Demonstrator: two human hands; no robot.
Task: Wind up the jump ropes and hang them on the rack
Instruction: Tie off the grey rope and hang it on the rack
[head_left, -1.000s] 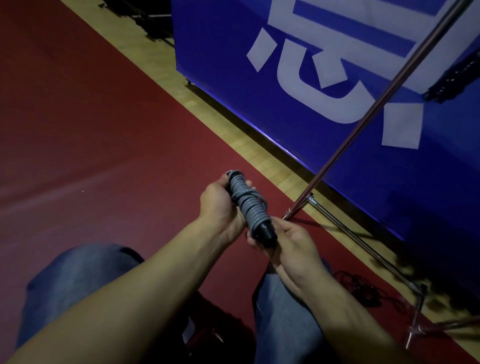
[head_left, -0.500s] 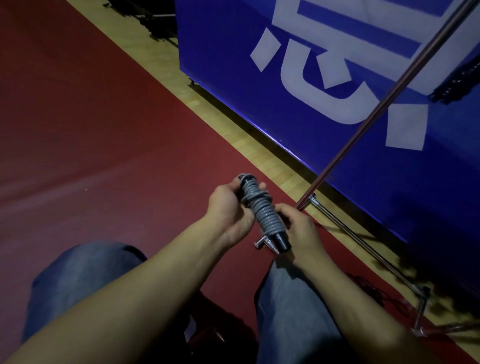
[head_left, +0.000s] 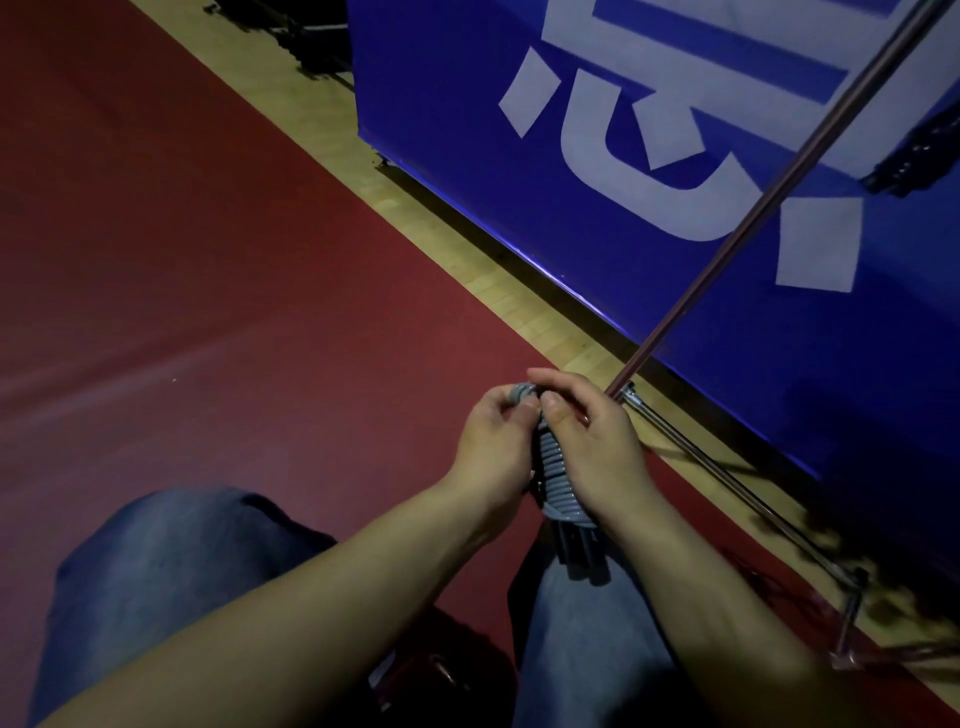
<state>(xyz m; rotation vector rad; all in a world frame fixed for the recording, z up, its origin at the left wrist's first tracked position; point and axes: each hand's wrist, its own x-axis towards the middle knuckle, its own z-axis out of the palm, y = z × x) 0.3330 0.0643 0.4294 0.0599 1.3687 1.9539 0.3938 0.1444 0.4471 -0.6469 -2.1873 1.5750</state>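
Over the red floor (head_left: 208, 312), seen from the head camera, two knees in blue jeans (head_left: 156, 582) are filling the lower frame. Left hand (head_left: 498, 447) is curling round the upper left side of the jump rope (head_left: 558, 480), thumb and fingertips pinching the grey top end. Rope is sitting between both hands, above the right knee, tilted slightly, its grey cord wound in tight coils around the handles; dark handle ends are sticking out below the coils. Right hand (head_left: 597, 441) is wrapping the bundle from the right, thumb pressing at the top coils, fingers curling behind. Just beyond the right hand, a metal rack (head_left: 779, 192) pole is rising diagonally, its base bar lying along the wooden strip (head_left: 467, 260). Behind it, a blue banner (head_left: 623, 260) with white lettering is standing.
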